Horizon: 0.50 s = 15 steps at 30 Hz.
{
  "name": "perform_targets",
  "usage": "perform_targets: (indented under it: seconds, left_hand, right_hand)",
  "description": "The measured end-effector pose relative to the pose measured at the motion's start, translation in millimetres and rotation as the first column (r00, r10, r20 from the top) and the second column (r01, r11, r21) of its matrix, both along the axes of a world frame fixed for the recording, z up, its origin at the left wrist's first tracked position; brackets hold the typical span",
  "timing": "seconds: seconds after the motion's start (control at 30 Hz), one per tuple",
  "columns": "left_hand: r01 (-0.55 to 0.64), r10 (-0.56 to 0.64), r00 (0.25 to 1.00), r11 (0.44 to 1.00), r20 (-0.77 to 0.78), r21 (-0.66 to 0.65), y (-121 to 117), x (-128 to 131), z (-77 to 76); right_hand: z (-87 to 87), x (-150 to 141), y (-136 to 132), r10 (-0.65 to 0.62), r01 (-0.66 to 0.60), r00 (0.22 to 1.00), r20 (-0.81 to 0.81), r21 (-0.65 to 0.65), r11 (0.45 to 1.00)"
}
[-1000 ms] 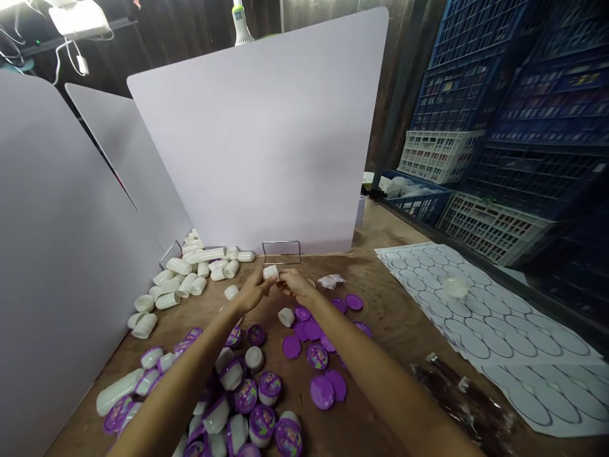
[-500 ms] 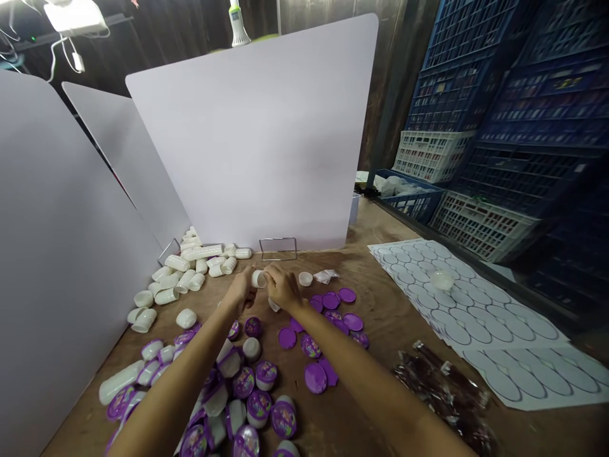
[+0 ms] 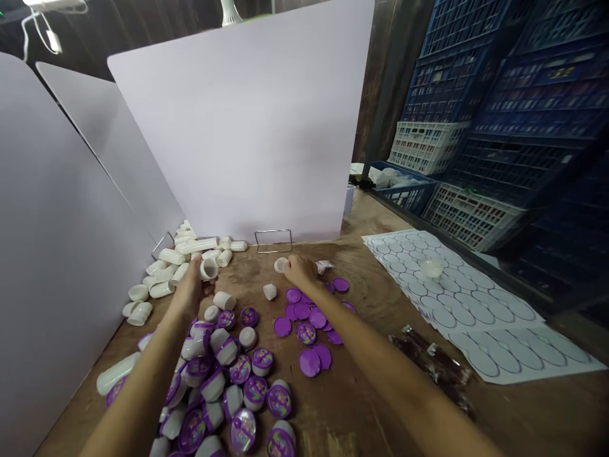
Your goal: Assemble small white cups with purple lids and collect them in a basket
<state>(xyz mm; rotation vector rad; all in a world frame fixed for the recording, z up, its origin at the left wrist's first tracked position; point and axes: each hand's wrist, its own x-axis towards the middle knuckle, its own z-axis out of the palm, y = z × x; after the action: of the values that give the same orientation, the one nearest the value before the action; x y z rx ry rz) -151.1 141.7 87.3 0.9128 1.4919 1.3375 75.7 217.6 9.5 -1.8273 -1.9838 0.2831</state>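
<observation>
Left hand (image 3: 191, 283): grip curled around one white cup (image 3: 208, 269), thumb and fingers closed against its wall; the cup is held just in front of the nested white cups, its mouth facing the viewer and no lid on it.
Right hand (image 3: 301, 271): fingers bent inward at the edge of a small pale cup (image 3: 280, 264) near the middle of the desk (image 3: 247, 276); whether the grip is firm or merely touching cannot be told.
Lidded cups (image 3: 255, 391): a large heap at the near left, many showing purple printed tops; judged to be the completed portion.
Nested white cups (image 3: 171, 256): rows and short stacks along the far left, without lids; judged to be the portion left, and considerable.
Loose purple lids (image 3: 309, 362): scattered right of the heap, most lying flat and apart from any cup; judged unused.
Lone white cup (image 3: 270, 291): lying just in front of the right hand's small cup, unlidded; apparently unfinished.
Small packets (image 3: 325, 266): just beyond the right hand, partly hidden by it; contents unclear.
Overall stage: judged well under way, with the cup in the left hand not yet lidded; an exact count is prevented by overlap and the forearms.
</observation>
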Motion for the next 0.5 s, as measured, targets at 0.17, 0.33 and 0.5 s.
perform_targets:
  seconds: [0.17, 0.33, 0.5]
  left_hand:
    - [0.109, -0.104, 0.916, 0.994, 0.387, 0.008, -41, 59, -6.0]
    - [0.096, 0.005, 0.736, 0.989, 0.677, -0.111, -72, 89, -30.6]
    - [0.151, 0.037, 0.585, 0.977, 0.81, -0.153, -84, 121, -57.5]
  right_hand:
    - [-5.7, 6, 28, 0.035, -0.024, 0.996, 0.082, -0.137, 0.99]
    - [-12.0, 72, 33, -0.054, 0.083, 0.985, 0.166, -0.173, 0.981]
    - [-28.5, 111, 16, -0.128, 0.157, 0.968, 0.216, -0.123, 0.98]
